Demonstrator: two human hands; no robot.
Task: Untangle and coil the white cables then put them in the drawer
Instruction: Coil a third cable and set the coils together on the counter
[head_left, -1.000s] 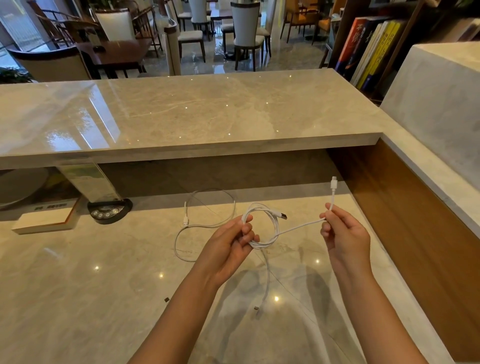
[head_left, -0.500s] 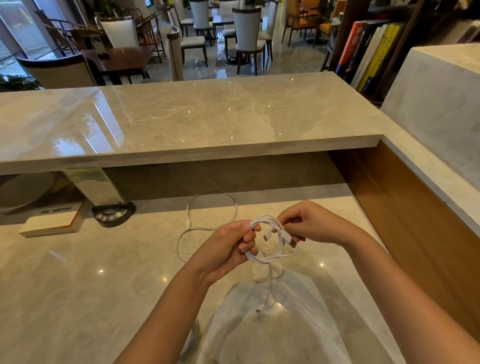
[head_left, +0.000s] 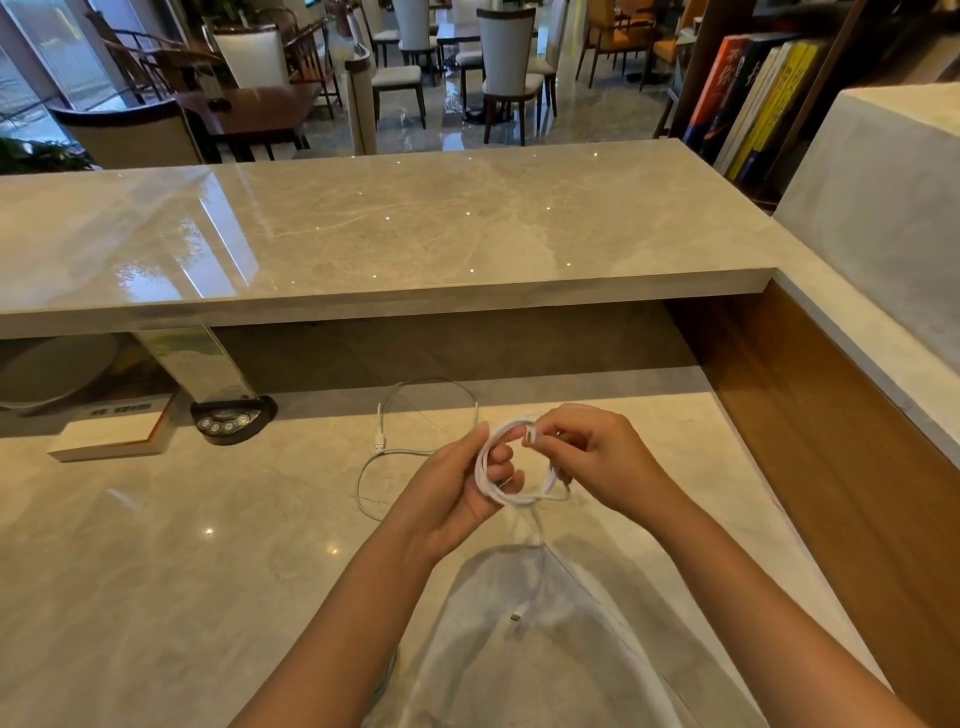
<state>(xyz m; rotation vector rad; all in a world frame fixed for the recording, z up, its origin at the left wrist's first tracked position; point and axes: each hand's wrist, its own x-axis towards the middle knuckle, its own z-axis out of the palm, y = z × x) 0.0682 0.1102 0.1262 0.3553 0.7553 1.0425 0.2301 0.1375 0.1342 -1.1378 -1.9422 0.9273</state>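
Currently the left hand (head_left: 457, 499) holds a coil (head_left: 506, 470) of white cable above the desk (head_left: 156, 561), fingers curled through the loops and thumb up along their far side. Right hand (head_left: 597, 462) pinches a plug (head_left: 531, 434) at the coil's top, just beside the left thumb tip, other fingers loosely folded. Both grips narrow and closed on the cable. One tail (head_left: 540, 551) drops from the coil's underside toward the body, ending in a connector (head_left: 518, 621) that hangs free. A second cable (head_left: 395, 454) lies slack on the desk beyond the left hand, apart from the coil, not yet gathered; whether it is tangled I cannot tell. No drawer in view. Handling, as judged: cable looks thin, light, limp with some spring, so loops likely fan open if the left fingers ease. Jacket looks smooth and may slide through a light pinch. Best hold is probably across all the loops at one spot, where the left fingers sit, not on a single strand. Plugs are the stiff parts and give a firmer purchase for steering an end; pulling at the joint behind a plug risks strain. Hanging tail may swing and catch. Nothing here seems fragile otherwise.
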